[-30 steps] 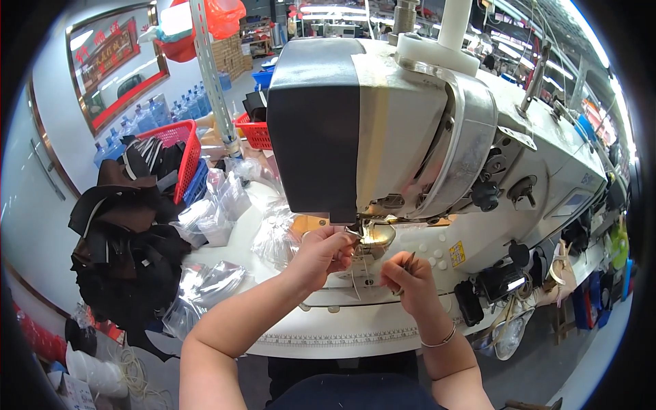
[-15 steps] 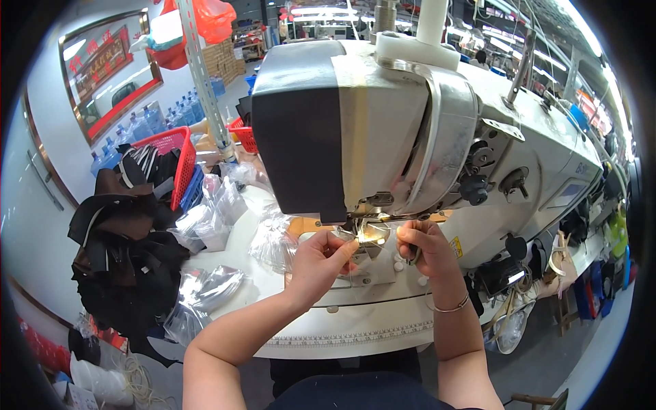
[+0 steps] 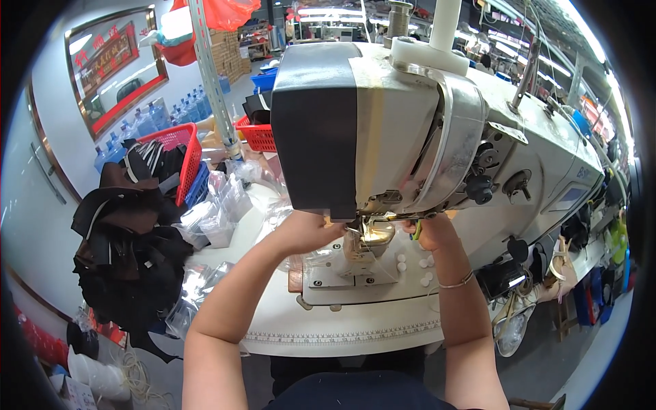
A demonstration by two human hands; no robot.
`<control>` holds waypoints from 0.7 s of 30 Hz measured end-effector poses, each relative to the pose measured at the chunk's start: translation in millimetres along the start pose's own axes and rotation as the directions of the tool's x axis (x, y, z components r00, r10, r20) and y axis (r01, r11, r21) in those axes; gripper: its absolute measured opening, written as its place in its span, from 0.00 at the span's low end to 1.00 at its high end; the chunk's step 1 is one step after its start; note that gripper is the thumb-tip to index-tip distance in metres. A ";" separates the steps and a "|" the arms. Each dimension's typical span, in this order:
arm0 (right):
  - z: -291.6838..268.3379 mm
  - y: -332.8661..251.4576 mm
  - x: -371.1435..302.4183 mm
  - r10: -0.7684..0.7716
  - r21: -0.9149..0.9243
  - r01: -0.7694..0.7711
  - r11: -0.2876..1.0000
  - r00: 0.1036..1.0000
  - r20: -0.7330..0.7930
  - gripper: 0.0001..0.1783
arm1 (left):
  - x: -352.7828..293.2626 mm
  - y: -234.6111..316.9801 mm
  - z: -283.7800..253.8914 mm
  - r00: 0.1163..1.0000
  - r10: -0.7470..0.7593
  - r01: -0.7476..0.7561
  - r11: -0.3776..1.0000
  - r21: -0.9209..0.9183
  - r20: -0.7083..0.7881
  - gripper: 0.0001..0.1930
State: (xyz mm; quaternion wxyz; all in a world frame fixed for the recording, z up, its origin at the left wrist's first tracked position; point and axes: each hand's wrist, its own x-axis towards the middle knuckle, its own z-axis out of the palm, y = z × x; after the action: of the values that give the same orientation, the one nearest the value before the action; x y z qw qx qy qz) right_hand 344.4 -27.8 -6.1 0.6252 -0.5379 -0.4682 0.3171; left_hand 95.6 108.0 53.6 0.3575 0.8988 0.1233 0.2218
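The right hand (image 3: 436,232)'s grip is closed around a small green thing (image 3: 417,230), just right of the sewing machine (image 3: 393,130)'s needle area. The left hand (image 3: 316,232) is curled on the other side, its fingertips partly hidden, so its grip is unclear. Beyond the bench (image 3: 403,320)'s left side, a red basket (image 3: 192,164) holds dark pieces (image 3: 158,158); another red basket (image 3: 260,138) holds black ones (image 3: 257,109).

We've got 2 hands (image 3: 316,231) mid-frame, 1 machine (image 3: 400,130) upper ctr, 1 green tool (image 3: 417,230) ctr R, 1 bracelet (image 3: 456,283) lower R, 2 red baskets (image 3: 194,160) upper L, 1 framed pic (image 3: 113,72) top L!
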 end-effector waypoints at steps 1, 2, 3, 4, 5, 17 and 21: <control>-4.1 5.4 -3.0 -0.251 -0.627 0.200 0.753 0.968 0.007 0.04 | 3.2 8.4 -5.3 1.000 0.005 -0.004 1.000 -0.019 0.031 0.16; 11.6 -3.0 -12.7 -0.250 -0.625 0.203 0.754 0.968 0.013 0.04 | 1.8 15.1 -12.2 1.000 0.000 0.000 1.000 -0.017 0.027 0.16; 32.3 -11.9 -30.1 -0.363 -0.623 0.177 0.762 0.913 -0.185 0.11 | 0.2 21.2 -18.4 0.991 -0.089 0.093 0.995 -0.045 0.097 0.16; 52.6 -26.6 -44.8 -0.461 -0.618 0.158 0.770 0.807 -0.368 0.17 | -0.6 25.1 -22.5 0.971 -0.173 0.185 0.980 -0.066 0.163 0.16; 66.1 -40.1 -55.6 -0.657 -0.746 0.357 0.562 0.740 -0.141 0.14 | 1.7 25.7 -22.8 0.973 -0.171 0.184 0.981 -0.069 0.158 0.16; 55.8 -50.8 -45.2 -0.705 -0.857 0.502 0.116 0.649 0.285 0.21 | -18.7 -2.7 17.9 0.930 -0.332 0.362 0.741 -0.565 0.160 0.10; 41.1 -41.6 -28.8 -0.611 -0.832 0.526 0.180 0.722 0.324 0.23 | -26.6 1.6 29.7 0.939 -0.333 0.301 0.659 -0.689 0.092 0.08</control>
State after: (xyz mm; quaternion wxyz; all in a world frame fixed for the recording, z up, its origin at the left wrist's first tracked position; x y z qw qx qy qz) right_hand 291.5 -47.4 26.5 0.3352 -0.5786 -0.6985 -0.2549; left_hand 87.0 79.3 27.2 0.6979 0.6585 0.1932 0.2049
